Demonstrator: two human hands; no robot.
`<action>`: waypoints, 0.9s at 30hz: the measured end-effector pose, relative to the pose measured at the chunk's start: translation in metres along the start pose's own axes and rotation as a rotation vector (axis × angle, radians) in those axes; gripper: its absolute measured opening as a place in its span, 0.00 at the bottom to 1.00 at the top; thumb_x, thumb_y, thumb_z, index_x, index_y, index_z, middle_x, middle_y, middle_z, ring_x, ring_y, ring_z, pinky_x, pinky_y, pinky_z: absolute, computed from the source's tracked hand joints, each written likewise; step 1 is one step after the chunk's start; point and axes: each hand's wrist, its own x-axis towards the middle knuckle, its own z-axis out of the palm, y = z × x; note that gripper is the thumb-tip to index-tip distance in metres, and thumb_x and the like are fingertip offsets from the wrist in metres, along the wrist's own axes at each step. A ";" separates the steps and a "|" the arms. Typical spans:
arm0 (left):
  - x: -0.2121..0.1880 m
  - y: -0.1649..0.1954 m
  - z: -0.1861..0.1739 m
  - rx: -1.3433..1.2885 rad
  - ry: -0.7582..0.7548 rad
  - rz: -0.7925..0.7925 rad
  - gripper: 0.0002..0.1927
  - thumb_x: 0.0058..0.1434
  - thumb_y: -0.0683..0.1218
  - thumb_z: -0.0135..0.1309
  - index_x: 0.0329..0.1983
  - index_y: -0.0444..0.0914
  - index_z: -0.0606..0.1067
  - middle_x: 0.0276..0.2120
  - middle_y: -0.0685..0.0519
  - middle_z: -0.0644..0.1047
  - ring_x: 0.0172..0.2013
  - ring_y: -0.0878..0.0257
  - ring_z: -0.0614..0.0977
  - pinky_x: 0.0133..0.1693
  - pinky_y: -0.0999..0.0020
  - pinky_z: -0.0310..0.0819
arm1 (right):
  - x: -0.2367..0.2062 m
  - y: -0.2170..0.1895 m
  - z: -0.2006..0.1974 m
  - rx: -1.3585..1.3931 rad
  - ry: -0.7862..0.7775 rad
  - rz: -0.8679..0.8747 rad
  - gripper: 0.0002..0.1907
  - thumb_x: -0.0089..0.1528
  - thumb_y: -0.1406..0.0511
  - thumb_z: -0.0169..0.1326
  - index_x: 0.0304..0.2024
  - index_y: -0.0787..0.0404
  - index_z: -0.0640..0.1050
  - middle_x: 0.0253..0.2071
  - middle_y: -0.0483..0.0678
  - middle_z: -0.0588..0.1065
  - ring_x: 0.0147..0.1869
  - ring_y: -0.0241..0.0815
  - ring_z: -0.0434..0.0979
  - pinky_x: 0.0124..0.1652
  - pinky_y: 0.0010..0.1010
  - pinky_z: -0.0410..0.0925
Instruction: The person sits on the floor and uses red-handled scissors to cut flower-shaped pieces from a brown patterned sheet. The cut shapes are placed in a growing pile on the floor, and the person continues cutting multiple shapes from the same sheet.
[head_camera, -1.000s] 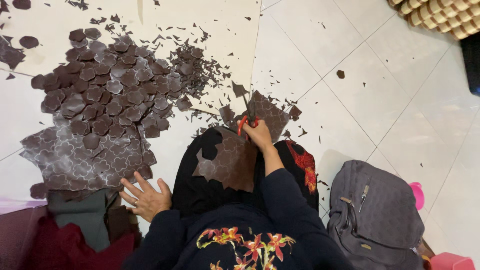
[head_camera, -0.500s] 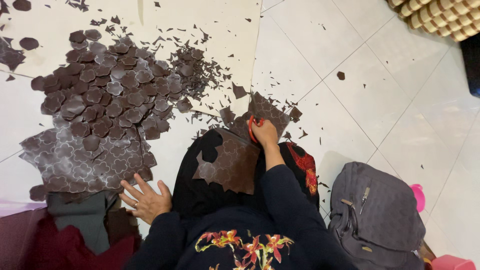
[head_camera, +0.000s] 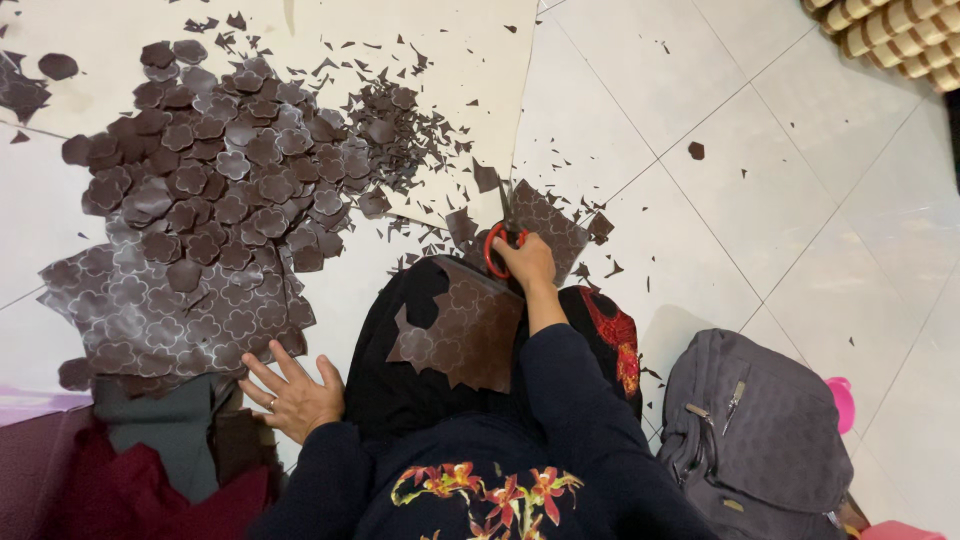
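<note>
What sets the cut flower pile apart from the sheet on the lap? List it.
The pile is many small loose flower shapes heaped on the floor; the sheet is one large piece on the lap. The pile's shapes are cut free; the sheet's are only outlined, with notches along its edge. The scissors meet the sheet, not the pile. Both are dark brown.

I see a white tiled floor (head_camera: 800, 200). Brown flower cutouts (head_camera: 220, 170), scraps (head_camera: 410, 130) and a grey backpack (head_camera: 760, 440) lie on it.

Cut-out pile (head_camera: 215, 180) lies left of the scissors (head_camera: 503, 245), backpack (head_camera: 760, 440) to their right.
</note>
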 end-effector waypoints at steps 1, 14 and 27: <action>0.000 0.000 0.000 -0.005 -0.007 -0.006 0.41 0.66 0.64 0.48 0.80 0.47 0.58 0.80 0.44 0.46 0.74 0.35 0.50 0.60 0.23 0.57 | -0.001 -0.001 0.000 0.000 0.009 0.004 0.37 0.51 0.41 0.62 0.45 0.65 0.79 0.45 0.60 0.80 0.52 0.57 0.81 0.49 0.44 0.71; 0.000 0.001 -0.001 0.025 0.019 0.009 0.41 0.67 0.64 0.47 0.80 0.47 0.59 0.80 0.43 0.47 0.75 0.35 0.50 0.61 0.22 0.57 | -0.005 -0.007 -0.002 -0.038 0.040 -0.005 0.30 0.53 0.44 0.64 0.39 0.64 0.80 0.42 0.59 0.80 0.48 0.58 0.81 0.47 0.45 0.71; 0.000 0.011 -0.012 0.024 0.067 0.020 0.41 0.67 0.64 0.48 0.80 0.46 0.59 0.80 0.43 0.48 0.74 0.34 0.52 0.60 0.22 0.59 | -0.003 -0.009 -0.003 0.803 -0.158 0.072 0.19 0.63 0.55 0.63 0.35 0.67 0.77 0.35 0.59 0.77 0.27 0.40 0.75 0.29 0.31 0.70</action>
